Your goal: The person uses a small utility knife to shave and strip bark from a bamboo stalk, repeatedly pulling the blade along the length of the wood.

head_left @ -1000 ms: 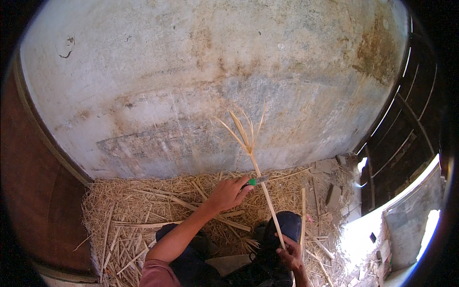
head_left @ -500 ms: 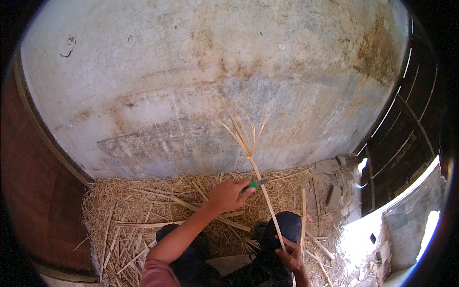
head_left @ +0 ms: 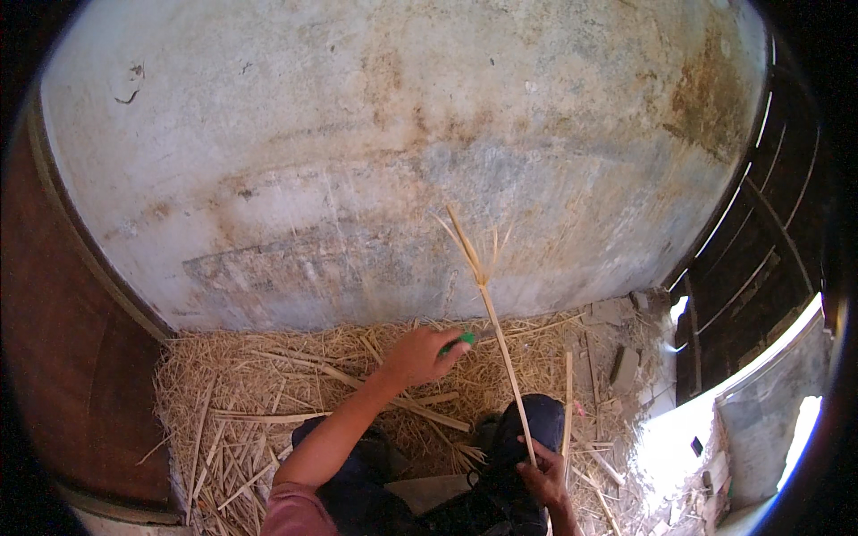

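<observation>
Head cam: my R fingers (head_left: pixel 546 456) pinched the stick (head_left: pixel 508 362) low, axis running fwd-L; L fingers (head_left: pixel 433 343) gripped knife (head_left: pixel 466 339) just L.

a rough workshop corner: stained bare wall (head_left: pixel 402 179), pale shavings (head_left: pixel 234 362) and loose strips (head_left: pixel 433 414) underfoot

Left forearm (head_left: pixel 344 424) outstretched, both hands (head_left: pixel 420 358) (head_left: pixel 543 476) seemingly curled

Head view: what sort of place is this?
Probably a makeshift workspace in a rough, old room or shed: a stained bare wall, shavings heaped with loose strips underfoot, and a dark panel on the right with light through its gaps.
</observation>
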